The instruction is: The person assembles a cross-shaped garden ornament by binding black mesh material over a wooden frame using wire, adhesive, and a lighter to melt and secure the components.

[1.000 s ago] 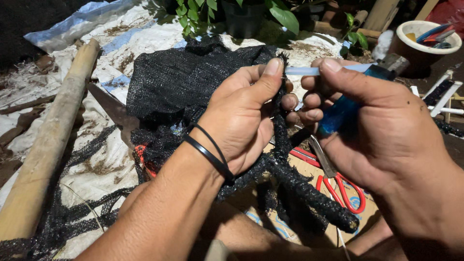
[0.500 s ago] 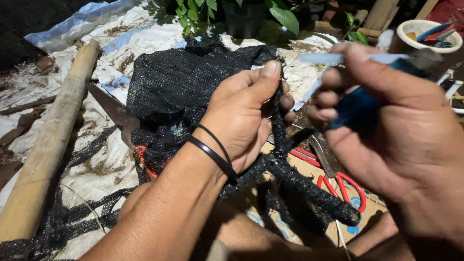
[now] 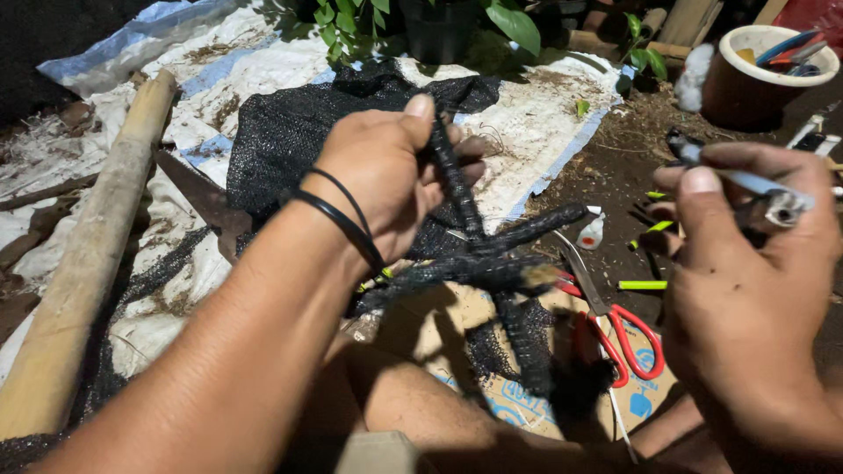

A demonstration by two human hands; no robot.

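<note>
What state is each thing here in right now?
Left hand: closed around one arm of the net-wrapped star.
Net-wrapped star: held up off the ground, wrapped in black mesh.
Right hand: closed on a slim tool, apart from the star.
Slim tool: gripped, tip pointing left.
Red scissors: lying on the cardboard, blades shut.
Black net: spread on the white sheet.
Bamboo pole: lying on the ground.

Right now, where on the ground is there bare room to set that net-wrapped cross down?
Barest patch: the white woven tarp between the black mesh sheet and the dirt. Crowded: the cardboard under the net-wrapped stick cross, with red-handled scissors and yellow-green sticks. The left hand grips the cross; the right hand holds a tool.
</note>
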